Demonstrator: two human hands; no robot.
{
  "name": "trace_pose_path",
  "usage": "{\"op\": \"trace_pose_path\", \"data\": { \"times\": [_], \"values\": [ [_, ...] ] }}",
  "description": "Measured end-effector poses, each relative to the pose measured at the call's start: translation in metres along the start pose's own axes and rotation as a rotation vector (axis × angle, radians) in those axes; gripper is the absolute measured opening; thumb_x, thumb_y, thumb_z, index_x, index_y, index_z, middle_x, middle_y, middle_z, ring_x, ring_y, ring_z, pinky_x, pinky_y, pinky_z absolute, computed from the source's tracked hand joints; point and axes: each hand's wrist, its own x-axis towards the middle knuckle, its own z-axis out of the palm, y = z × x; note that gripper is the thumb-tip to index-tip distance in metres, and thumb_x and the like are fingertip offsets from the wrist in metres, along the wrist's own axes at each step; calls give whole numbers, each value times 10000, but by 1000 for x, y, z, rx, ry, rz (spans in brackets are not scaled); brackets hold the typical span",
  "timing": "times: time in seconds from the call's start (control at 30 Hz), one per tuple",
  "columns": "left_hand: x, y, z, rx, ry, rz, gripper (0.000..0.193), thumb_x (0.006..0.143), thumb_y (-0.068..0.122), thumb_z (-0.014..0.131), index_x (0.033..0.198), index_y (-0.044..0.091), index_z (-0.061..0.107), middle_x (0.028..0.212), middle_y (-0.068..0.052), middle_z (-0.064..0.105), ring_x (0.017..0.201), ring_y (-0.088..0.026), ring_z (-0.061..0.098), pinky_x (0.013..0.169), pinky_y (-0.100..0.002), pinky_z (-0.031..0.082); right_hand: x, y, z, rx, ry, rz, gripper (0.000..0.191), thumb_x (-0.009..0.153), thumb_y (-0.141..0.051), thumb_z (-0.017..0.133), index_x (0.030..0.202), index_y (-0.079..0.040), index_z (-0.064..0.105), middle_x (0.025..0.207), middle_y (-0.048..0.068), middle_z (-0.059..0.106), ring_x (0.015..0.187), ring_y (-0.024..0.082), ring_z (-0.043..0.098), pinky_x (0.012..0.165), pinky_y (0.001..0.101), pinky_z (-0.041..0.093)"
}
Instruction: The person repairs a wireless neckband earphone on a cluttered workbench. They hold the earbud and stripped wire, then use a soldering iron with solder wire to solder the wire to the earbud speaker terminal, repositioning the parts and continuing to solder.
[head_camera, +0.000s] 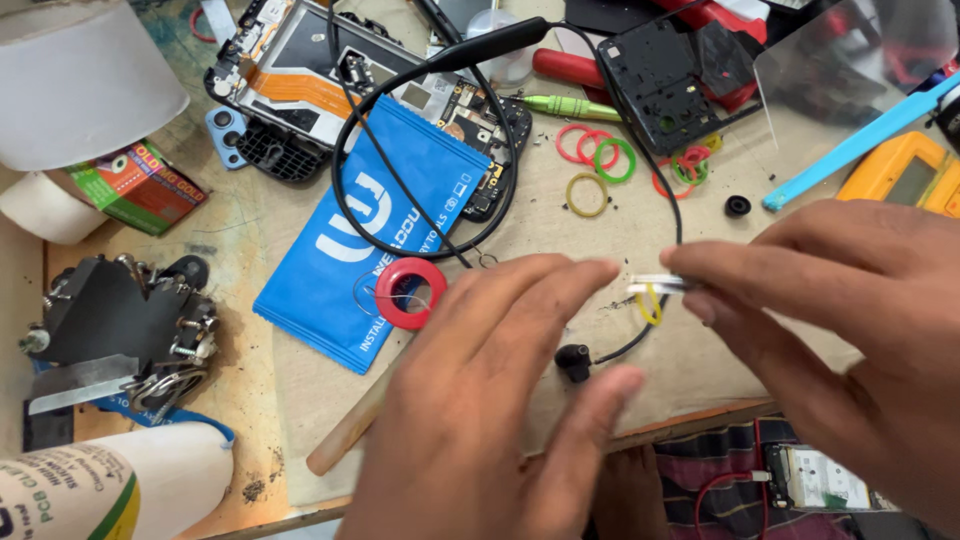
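My right hand (850, 320) pinches a pair of metal tweezers (655, 285) between thumb and forefinger, tips pointing left over a yellow rubber band (650, 305). My left hand (490, 410) hovers flat with fingers apart above the workbench, its fingertips close to the tweezer tips, holding nothing. A black earphone cable (430, 150) loops across the bench and ends in an earbud (573, 362) just beside my left thumb. A red ring of tape (410, 293) lies left of my left hand on a blue pouch (380, 225).
An opened phone body (330, 80) and a black back frame (665, 85) lie at the far side. Coloured rubber bands (600, 155), a green screwdriver (560, 103), a yellow meter (905, 170), a blue pry tool (860, 140), a white tube (110, 485) and a black clamp (120, 325) surround the work spot.
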Motion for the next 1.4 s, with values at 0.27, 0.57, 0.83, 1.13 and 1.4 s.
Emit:
{"op": "trace_pose_path", "data": {
  "times": [0.27, 0.57, 0.83, 1.13, 1.4],
  "values": [
    [7, -5, 5, -233, -18, -263, 299, 868, 13, 740, 1161, 69, 719, 886, -40, 709, 725, -119, 657, 658, -248, 539, 3, -2, -7, 76, 55, -176, 303, 797, -116, 791, 1097, -110, 754, 893, 73, 715, 766, 167, 712, 640, 306, 533],
    [4, -10, 8, 45, 204, -256, 199, 889, 14, 750, 1078, 48, 696, 888, -46, 700, 690, -136, 660, 633, -271, 536, -4, 14, -1, 53, 30, -71, 304, 808, -91, 784, 1111, -107, 756, 919, 72, 732, 790, 163, 683, 670, 295, 544],
    [12, 0, -14, 354, 22, 17, 417, 711, -36, 696, 1125, 6, 705, 1205, -165, 655, 1171, -322, 594, 993, -458, 478, -28, -11, 29, 242, -52, 136, 383, 696, -118, 840, 1075, -166, 815, 807, -39, 694, 702, 83, 675, 631, 261, 529],
    [-14, -36, -9, 315, -234, 89, 317, 682, 23, 721, 982, 116, 761, 1043, 5, 672, 1211, -247, 586, 1165, -671, 167, -29, -32, 55, 111, 186, -106, 296, 682, -137, 843, 954, -99, 732, 861, 23, 708, 794, 196, 712, 703, 334, 544],
    [-7, -37, -13, 224, -234, 56, 226, 751, 135, 796, 965, 102, 733, 1017, -5, 668, 1163, -234, 604, 1154, -632, 218, -30, -27, 57, 121, 140, -99, 286, 611, -162, 811, 859, -107, 680, 790, 20, 677, 741, 215, 693, 678, 346, 536]
  ]
}}
